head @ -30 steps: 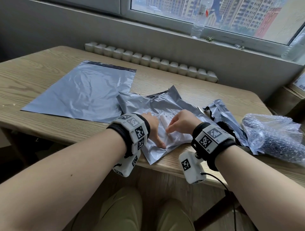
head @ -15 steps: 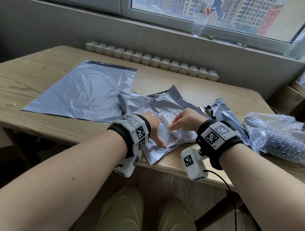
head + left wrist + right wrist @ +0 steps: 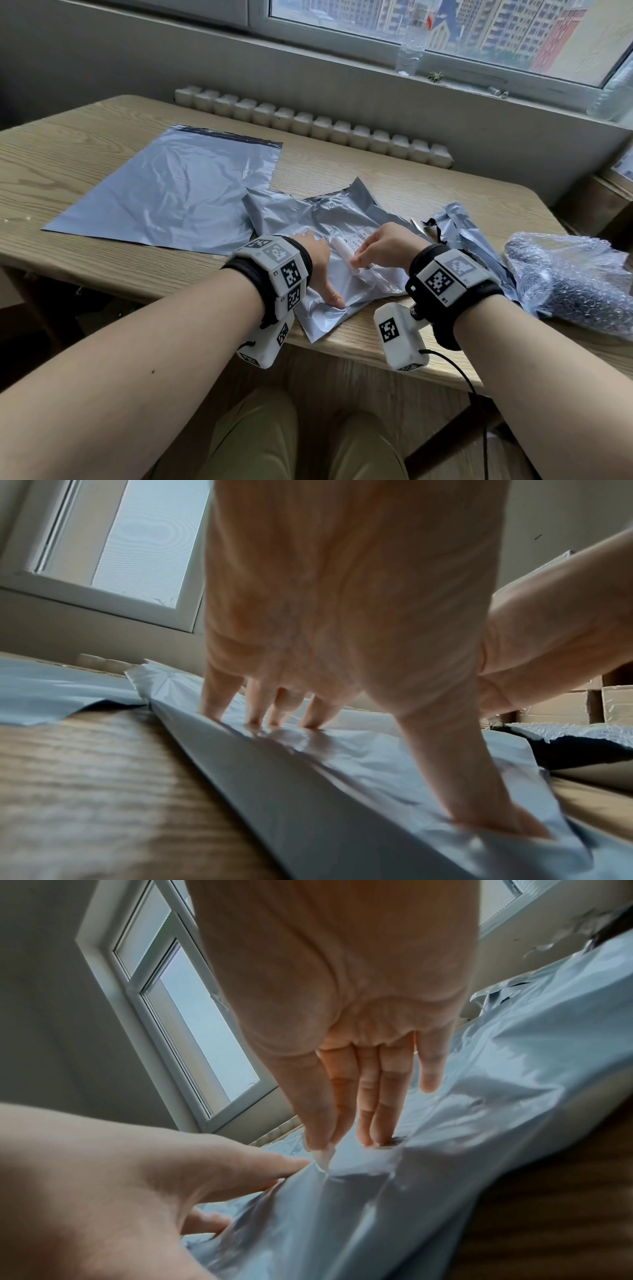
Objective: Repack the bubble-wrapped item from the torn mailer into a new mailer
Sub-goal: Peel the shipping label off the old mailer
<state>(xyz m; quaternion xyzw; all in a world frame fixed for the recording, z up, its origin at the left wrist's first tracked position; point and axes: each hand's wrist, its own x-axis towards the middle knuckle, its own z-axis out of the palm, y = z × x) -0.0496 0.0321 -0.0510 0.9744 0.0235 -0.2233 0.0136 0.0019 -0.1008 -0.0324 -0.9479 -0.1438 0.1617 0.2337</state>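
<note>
The torn grey mailer (image 3: 318, 219) lies crumpled near the table's front edge. My left hand (image 3: 320, 265) presses it flat with spread, straight fingers (image 3: 219, 696), thumb toward me. My right hand (image 3: 359, 262) pinches the curled-up edge of the white shipping label (image 3: 340, 251) between thumb and forefinger (image 3: 320, 1139), lifting it off the mailer (image 3: 479, 1123). The new grey mailer (image 3: 171, 192) lies flat and smooth at the left. The bubble-wrapped item (image 3: 565, 274) rests at the right, beyond my right wrist.
A torn-off grey scrap of mailer (image 3: 462, 233) lies between the torn mailer and the bubble wrap. The wooden table (image 3: 68, 154) ends just under my wrists. A radiator (image 3: 308, 126) and a sill with a plastic bottle (image 3: 409, 54) run behind it.
The white label has peeled and rolled up further off the torn mailer as my right hand drew it rightward. My left hand has stayed pressed in place.
</note>
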